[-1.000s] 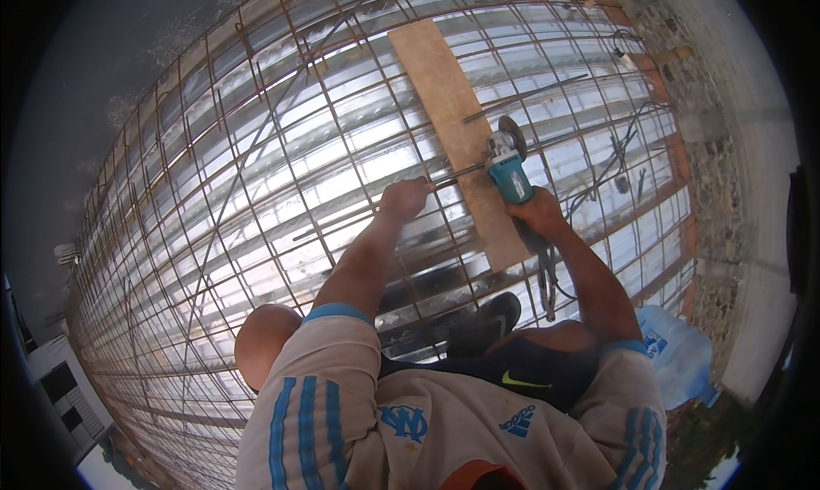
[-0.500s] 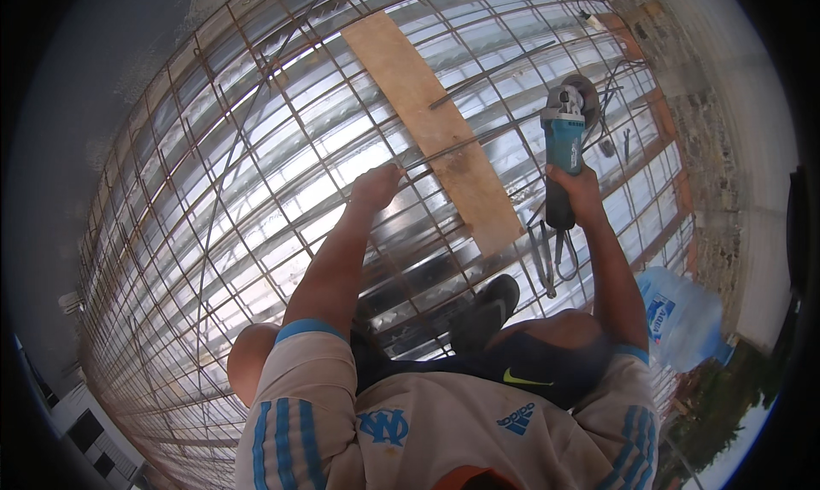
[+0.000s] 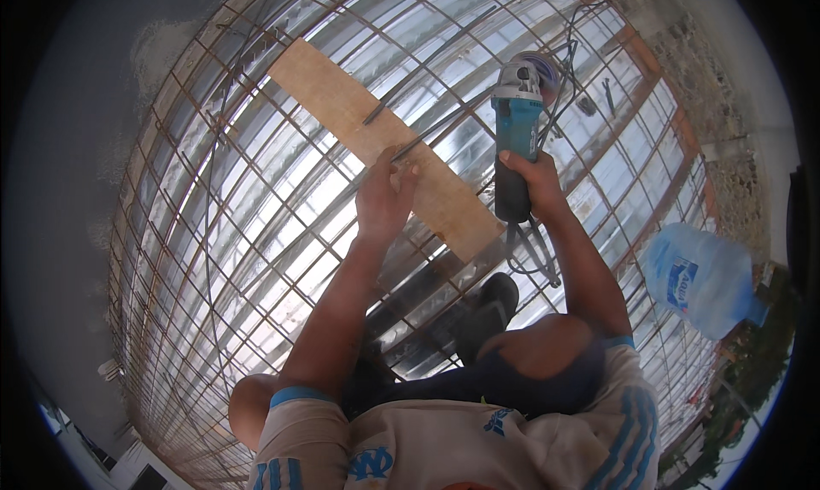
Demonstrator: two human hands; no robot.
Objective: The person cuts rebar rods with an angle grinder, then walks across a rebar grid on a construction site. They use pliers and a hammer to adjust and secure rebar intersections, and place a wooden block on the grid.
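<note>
My right hand (image 3: 540,182) is wrapped round the dark rear handle of a teal angle grinder (image 3: 518,127). The grinder stands upright in my grip, with its metal head and disc (image 3: 543,70) pointing away from me. My left hand (image 3: 384,201) is at the near end of a thin steel bar (image 3: 444,124), fingers curled on it and thumb a little apart. That bar runs from my fingers toward the grinder's head, over a plywood board (image 3: 333,88). Beneath everything spreads a tied rebar mesh (image 3: 256,148).
Shiny corrugated metal sheets lie under the mesh. Another short steel bar (image 3: 427,63) rests across the board's far part. A power cord (image 3: 571,46) and loose pieces lie at the far right. A large blue water bottle (image 3: 694,278) lies right of my knee. My dark shoe (image 3: 491,311) rests near the board.
My view has shifted, so the board and grinder appear further left. My left hand's fingers have loosened on the steel bar, at its near end. The right hand still holds the grinder.
</note>
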